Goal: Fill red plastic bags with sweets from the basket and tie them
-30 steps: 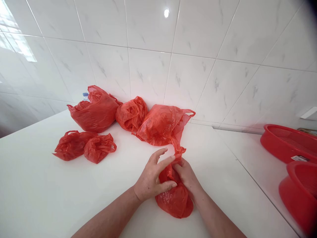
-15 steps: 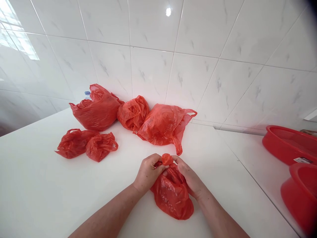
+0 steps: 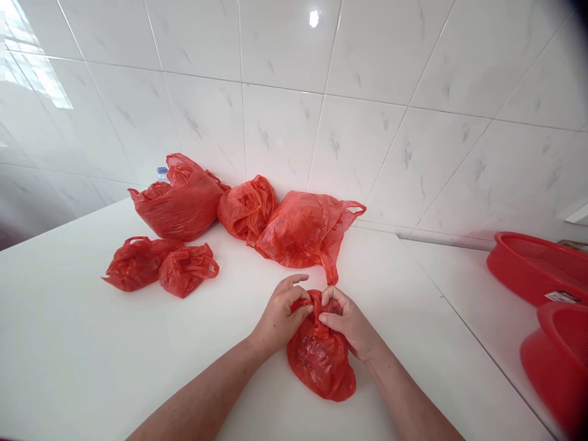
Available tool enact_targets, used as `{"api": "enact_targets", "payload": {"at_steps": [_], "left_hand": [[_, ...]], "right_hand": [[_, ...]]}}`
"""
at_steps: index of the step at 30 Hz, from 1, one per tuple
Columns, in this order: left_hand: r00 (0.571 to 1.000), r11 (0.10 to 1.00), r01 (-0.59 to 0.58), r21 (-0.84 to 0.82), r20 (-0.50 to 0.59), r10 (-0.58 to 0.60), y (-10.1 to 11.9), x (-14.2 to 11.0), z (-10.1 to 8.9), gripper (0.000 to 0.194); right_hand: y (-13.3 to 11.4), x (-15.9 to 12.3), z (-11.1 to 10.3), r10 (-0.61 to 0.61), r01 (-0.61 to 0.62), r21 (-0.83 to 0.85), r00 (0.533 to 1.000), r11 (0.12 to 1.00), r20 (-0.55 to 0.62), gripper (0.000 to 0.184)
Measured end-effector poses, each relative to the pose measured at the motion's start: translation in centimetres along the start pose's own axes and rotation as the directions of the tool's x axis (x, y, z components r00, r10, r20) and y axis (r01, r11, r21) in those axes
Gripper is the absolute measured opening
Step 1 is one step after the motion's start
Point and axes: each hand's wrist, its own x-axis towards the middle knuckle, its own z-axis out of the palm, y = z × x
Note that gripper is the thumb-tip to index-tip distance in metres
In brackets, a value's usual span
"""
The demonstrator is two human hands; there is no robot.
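A red plastic bag (image 3: 321, 367) with something bulky inside rests on the white table (image 3: 151, 361) in front of me. At its gathered top, my left hand (image 3: 282, 315) pinches the plastic between thumb and forefinger, another finger sticking out. From the right side, my right hand (image 3: 351, 321) grips the same gathered neck, thumb and finger close to the left ones. A twisted strip of the bag hangs down between both hands. The bag's contents cannot be made out through the plastic.
Against the tiled wall stand a large red bag (image 3: 179, 205), a rounded red bag (image 3: 248, 208) and a bulging red bag (image 3: 303, 229). A bottle cap (image 3: 162, 170) shows behind. Two small red bags (image 3: 138, 263) lie left. Red plastic baskets (image 3: 514, 269) are at the right.
My left hand, spread open a second ago, has closed on the bag's neck. The gathered plastic first stood up between my hands and now folds down over the front of the bag.
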Motion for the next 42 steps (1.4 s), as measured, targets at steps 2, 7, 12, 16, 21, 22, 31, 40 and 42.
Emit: {"api": "enact_targets", "payload": {"at_steps": [2, 7, 12, 16, 21, 22, 31, 40, 42], "left_hand": [[0.992, 0.994, 0.104, -0.046, 0.071, -0.1, -0.1, 0.0, -0.1, 0.007], [0.965, 0.963, 0.236, -0.13, 0.148, -0.216, 0.0, -0.1, 0.0, 0.014], [0.974, 0.982, 0.166, -0.092, 0.173, -0.148, 0.3, -0.4, 0.4, 0.011], [0.984, 0.997, 0.078, 0.005, 0.161, -0.078, 0.4, -0.5, 0.4, 0.011], [0.985, 0.997, -0.049, 0.064, 0.166, 0.038, 0.3, -0.4, 0.3, 0.011], [0.985, 0.996, -0.064, 0.069, 0.165, 0.052, 0.3, -0.4, 0.3, 0.011], [0.98, 0.976, -0.193, 0.1, -0.018, 0.196, 0.2, -0.3, -0.1, 0.009], [0.952, 0.95, -0.253, 0.181, -0.131, 0.278, 0.8, -0.4, -0.9, 0.029], [0.951, 0.948, -0.259, 0.185, -0.125, 0.284, 0.9, -0.5, -0.9, 0.029]], "right_hand": [[-0.2, -0.1, 0.2, 0.001, -0.001, -0.075, 1.0, 0.997, 0.002, 0.021], [0.3, 0.2, 0.2, -0.161, 0.042, -0.452, 0.96, 0.891, -0.228, 0.032], [0.9, 0.7, 0.0, -0.294, 0.013, -0.638, 0.894, 0.77, -0.337, 0.021], [1.0, 0.8, -0.2, -0.257, -0.021, -0.604, 0.893, 0.797, -0.369, 0.019], [0.8, 0.9, -0.6, -0.165, 0.018, -0.404, 0.929, 0.915, -0.332, 0.032], [0.7, 0.9, -0.6, -0.126, 0.022, -0.309, 0.938, 0.951, -0.323, 0.033], [-0.1, 0.7, -2.9, 0.008, 0.122, 0.364, 0.942, 0.923, -0.336, 0.023], [0.7, 1.3, -8.2, 0.006, 0.157, 0.234, 0.818, 0.96, -0.575, 0.026], [1.0, 1.4, -9.3, 0.01, 0.154, 0.223, 0.801, 0.963, -0.599, 0.027]]}}
